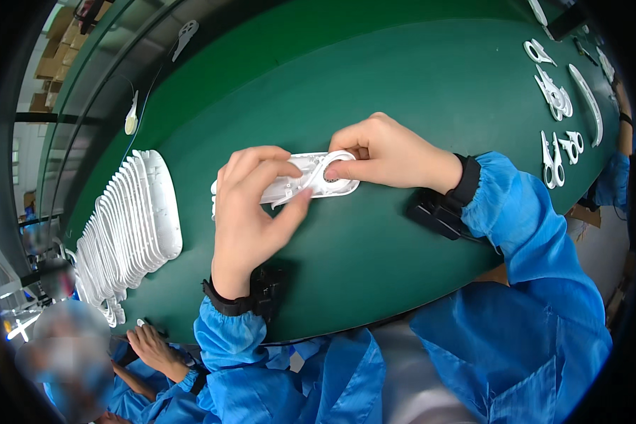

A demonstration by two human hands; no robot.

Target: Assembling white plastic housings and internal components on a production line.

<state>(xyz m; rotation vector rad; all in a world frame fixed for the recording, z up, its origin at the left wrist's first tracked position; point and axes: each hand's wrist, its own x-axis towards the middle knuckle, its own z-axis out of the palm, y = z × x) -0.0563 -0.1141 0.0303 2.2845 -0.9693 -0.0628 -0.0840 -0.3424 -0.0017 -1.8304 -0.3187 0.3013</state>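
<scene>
A long white plastic shell (284, 189) with small moulded posts inside lies in front of me on the green table. Over its right end sits a white ring-shaped plastic part (344, 157) with a narrow arm reaching left. My right hand (383, 152) pinches this ring between thumb and fingers. Around the left half of the shell curls my left hand (251, 205), its thumb by the near edge and its fingers over the far side. That hand hides the shell's left part. Whether the ring part is seated in the shell or only rests on it, I cannot tell.
A long row of nested white shells (131, 219) stands at the left. Several loose ring-ended white parts (554, 95) and a curved white strip (586, 106) lie at the far right. A co-worker's hand (154, 350) rests at the table's lower left edge; another person is at the right.
</scene>
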